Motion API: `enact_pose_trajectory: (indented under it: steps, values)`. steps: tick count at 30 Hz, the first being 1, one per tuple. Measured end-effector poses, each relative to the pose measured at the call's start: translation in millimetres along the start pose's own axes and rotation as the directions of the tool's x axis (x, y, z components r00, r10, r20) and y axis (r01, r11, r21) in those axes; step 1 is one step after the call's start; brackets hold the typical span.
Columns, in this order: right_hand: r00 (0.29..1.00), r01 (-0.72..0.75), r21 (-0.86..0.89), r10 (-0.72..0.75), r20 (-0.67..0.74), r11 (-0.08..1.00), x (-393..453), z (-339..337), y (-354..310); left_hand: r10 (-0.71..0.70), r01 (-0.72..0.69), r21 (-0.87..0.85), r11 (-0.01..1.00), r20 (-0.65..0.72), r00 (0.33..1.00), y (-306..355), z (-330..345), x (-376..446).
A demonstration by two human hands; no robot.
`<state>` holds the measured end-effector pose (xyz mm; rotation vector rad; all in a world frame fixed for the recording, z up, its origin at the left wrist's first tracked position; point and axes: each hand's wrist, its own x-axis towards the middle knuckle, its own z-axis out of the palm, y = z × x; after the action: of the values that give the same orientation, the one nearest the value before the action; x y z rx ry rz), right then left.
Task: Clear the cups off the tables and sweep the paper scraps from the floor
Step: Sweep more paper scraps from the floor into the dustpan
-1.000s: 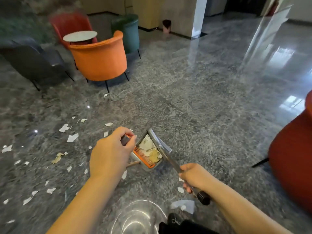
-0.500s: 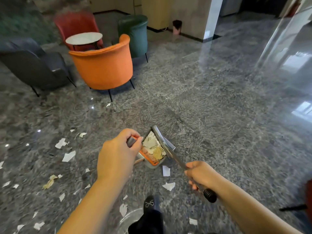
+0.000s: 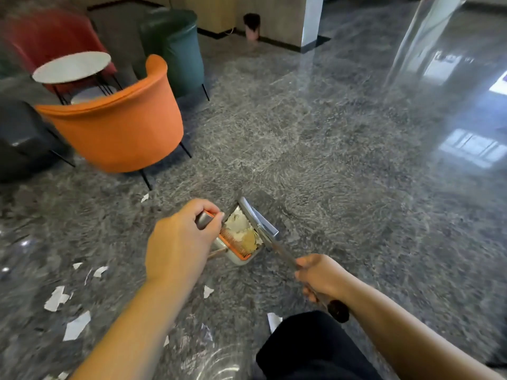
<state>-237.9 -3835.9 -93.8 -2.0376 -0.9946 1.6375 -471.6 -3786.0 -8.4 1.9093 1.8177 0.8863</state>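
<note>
A grey dustpan (image 3: pixel 241 260) with an orange comb edge hangs low over the floor at centre, holding white and yellowish paper scraps (image 3: pixel 241 229). My left hand (image 3: pixel 178 242) grips a grey handle with an orange collar (image 3: pixel 204 219) just left of the pan. My right hand (image 3: pixel 321 275) grips a metal pole (image 3: pixel 279 250) with a black end cap, which runs up to the pan's far edge. Loose paper scraps (image 3: pixel 56 297) lie on the grey stone floor at lower left and near my leg. No cups show on the round white table (image 3: pixel 71 67).
An orange chair (image 3: pixel 118 127) stands close at left, its legs near the scraps. Behind it are a green chair (image 3: pixel 175 42), a red chair (image 3: pixel 52 34) and a dark chair (image 3: pixel 19 138). A small bin (image 3: pixel 251 24) sits by the far wall. My dark trouser leg (image 3: pixel 310 346) is below.
I have stepped forward towards the chairs, which now loom larger. The floor scraps have slid back towards me, and the red chair at right has left the view. Both hands keep their grips.
</note>
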Motion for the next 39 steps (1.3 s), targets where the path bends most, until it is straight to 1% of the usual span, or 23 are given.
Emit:
enact_pose_trajectory:
  steps: [3,6,11,13,16,19,24,27,29,32,34,39]
  values:
    - [1.000,0.013,-0.009,-0.013,-0.011,1.000,48.6,-28.6,-31.2,0.010,-0.010,-0.003,1.000,0.021,1.000,3.6,26.1,61.6]
    - [1.000,-0.014,-0.060,0.014,-0.012,0.998,102.3,-65.0,-67.6,0.038,-0.038,0.004,0.999,0.034,0.999,13.1,60.8,130.0]
    - [1.000,-0.003,-0.153,0.007,0.022,0.988,194.4,-147.1,-143.4,0.016,-0.017,0.011,1.000,0.025,1.000,44.9,124.2,249.3]
    - [0.999,-0.014,-0.135,0.021,0.047,0.991,220.3,-177.5,-176.5,-0.008,0.007,0.020,1.000,0.027,1.000,59.1,143.7,292.4]
    - [0.999,-0.042,-0.036,0.043,0.031,0.998,258.5,-219.2,-218.5,-0.026,0.026,0.021,0.999,0.013,1.000,76.1,167.2,355.3]
    - [0.999,-0.045,-0.123,0.048,0.022,0.991,302.0,-251.0,-253.9,-0.018,0.018,-0.005,1.000,0.009,1.000,86.3,188.1,412.4]
    - [0.999,-0.035,-0.087,0.036,0.005,0.996,387.1,-294.3,-318.9,-0.015,0.016,-0.047,0.999,0.006,1.000,91.2,225.9,521.8]
    - [0.999,-0.034,-0.084,0.034,-0.001,0.996,445.7,-320.1,-367.1,0.002,-0.002,-0.020,1.000,0.003,1.000,92.7,250.0,605.5]
    - [1.000,-0.024,-0.054,0.024,-0.002,0.998,483.6,-336.4,-402.8,0.002,-0.002,-0.014,1.000,0.004,1.000,93.0,264.7,663.7]
    - [0.999,-0.033,0.048,0.034,-0.013,0.998,532.8,-361.6,-454.6,0.006,-0.006,-0.014,1.000,0.045,0.999,99.3,286.3,743.1]
    - [0.999,-0.042,0.086,0.043,-0.013,0.995,565.3,-381.7,-485.9,0.029,-0.027,-0.034,0.999,0.049,0.998,107.7,299.9,795.6]
    - [0.999,-0.029,0.055,0.032,-0.038,0.998,644.4,-440.0,-551.7,0.105,-0.106,0.024,0.994,0.046,0.993,131.7,346.2,911.8]
